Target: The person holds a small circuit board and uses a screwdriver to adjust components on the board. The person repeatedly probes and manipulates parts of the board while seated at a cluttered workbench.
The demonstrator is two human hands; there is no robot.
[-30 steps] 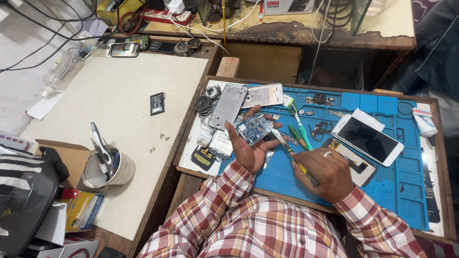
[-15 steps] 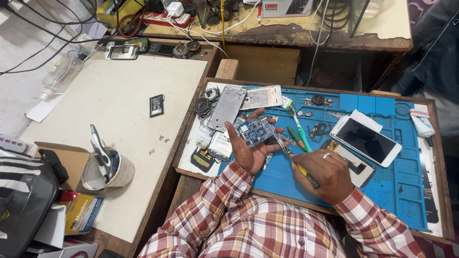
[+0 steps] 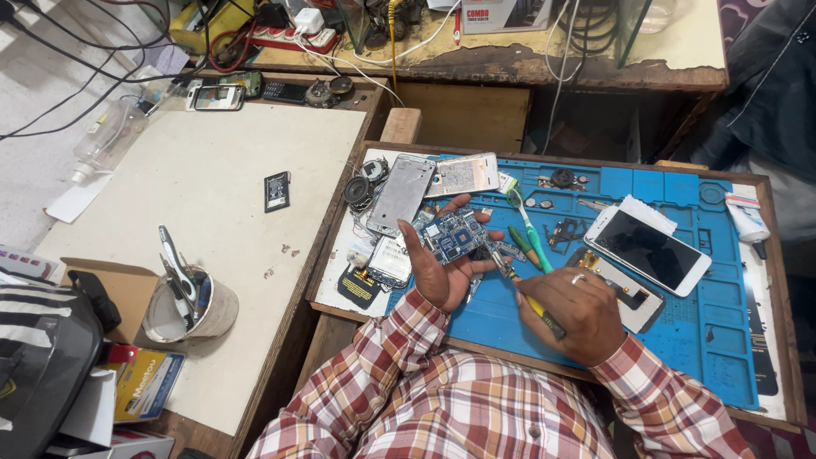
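Left hand (image 3: pixel 442 272) is cupping circuit board (image 3: pixel 456 236), fingers curled on its edges; right hand (image 3: pixel 574 310), fingers clamped on screwdriver (image 3: pixel 527 293), is pointing its tip up-left at the board's lower-right edge.

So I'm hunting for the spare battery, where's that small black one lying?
In the head view, the small black battery lies alone on the pale side table, left of the blue mat, near the table's right edge and the round speaker part.
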